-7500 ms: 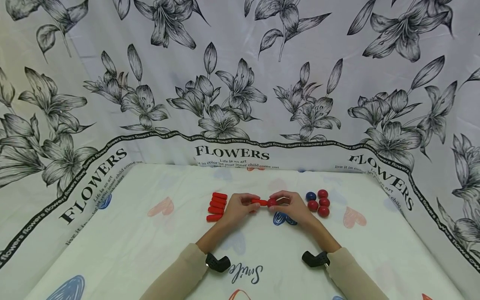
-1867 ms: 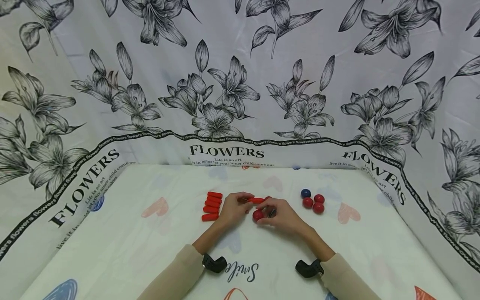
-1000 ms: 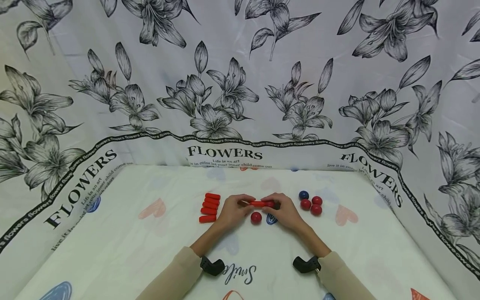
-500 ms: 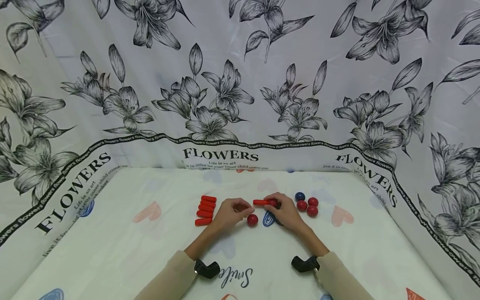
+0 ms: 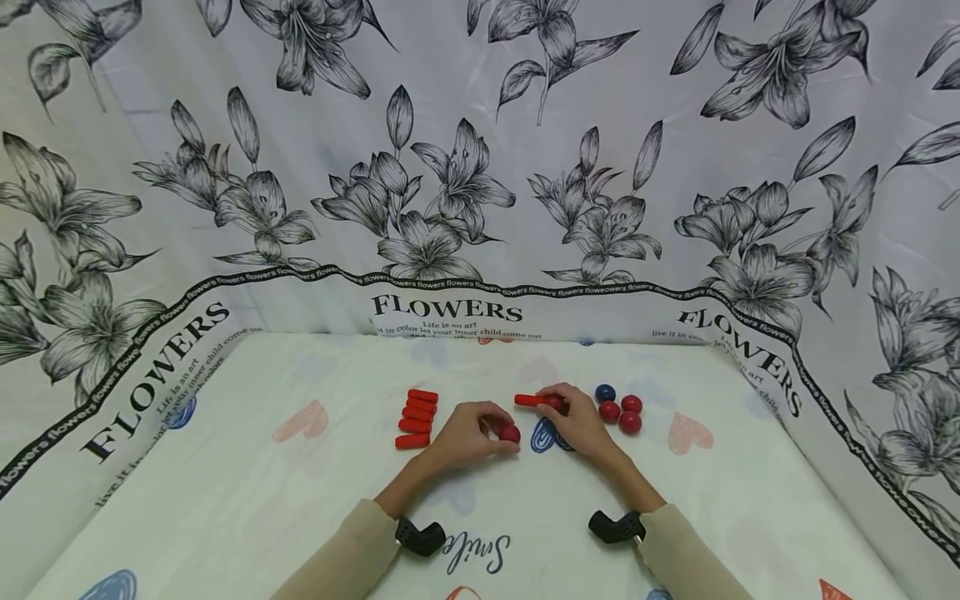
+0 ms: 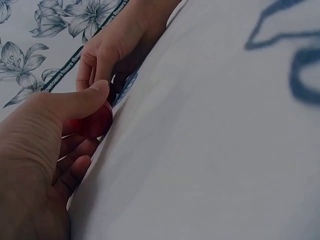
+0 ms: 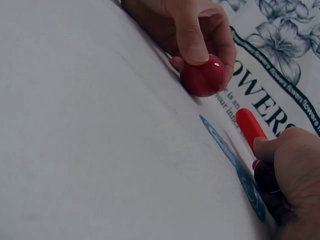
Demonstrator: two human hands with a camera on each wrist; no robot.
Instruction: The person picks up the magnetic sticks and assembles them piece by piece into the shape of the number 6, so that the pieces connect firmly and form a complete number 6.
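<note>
Head view: left hand [image 5: 468, 435] on loose ball [image 5: 509, 433], right hand [image 5: 573, 417] on red rod [image 5: 528, 400]

Head view: both hands work near the middle of a bench [image 5: 262, 500] covered with a printed white cloth. The left hand pinches the loose ball, which is red. Left wrist view: the thumb lies over the top of the ball, with fingers behind and below. Contact between this ball and the bench cannot be determined.

The right hand pinches the red rod at its right end, where an end ball [image 5: 554, 402] sits, partly covered by the fingers. Whether rod and end ball are joined cannot be determined. Right wrist view: the free end of the rod projects past the thumb toward the left hand. Rod and loose ball are apart; the loose ball lies nearer the person.

Left of the left hand: a column of red rods [image 5: 414, 425]. Right of the right hand: a cluster of one blue ball [image 5: 604, 392] and three red balls [image 5: 630, 422]. Rear: a floral curtain [image 5: 442, 217].
</note>
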